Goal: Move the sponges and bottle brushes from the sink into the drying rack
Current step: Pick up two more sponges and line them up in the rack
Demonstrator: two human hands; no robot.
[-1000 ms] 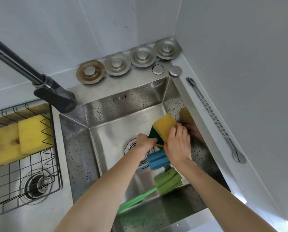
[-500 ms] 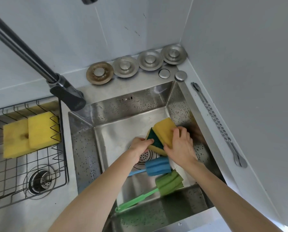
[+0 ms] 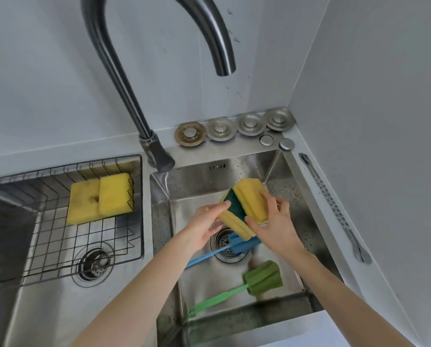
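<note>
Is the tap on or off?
Off, apparently: no water falls from the tap spout above the sink.

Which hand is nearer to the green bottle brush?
Right. The right hand holds sponges above and slightly right of the green bottle brush; the left hand is farther up-left.

Yellow-green sponges [image 3: 244,206] held above sink [image 3: 294,196]; blue brush [image 3: 242,244], green brush [image 3: 262,278] inside.

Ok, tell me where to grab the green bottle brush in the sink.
Grip the green bottle brush by its thin handle, near the middle, from above. It lies flat on the sink floor, handle toward the near-left corner, clear of the blue brush.
</note>
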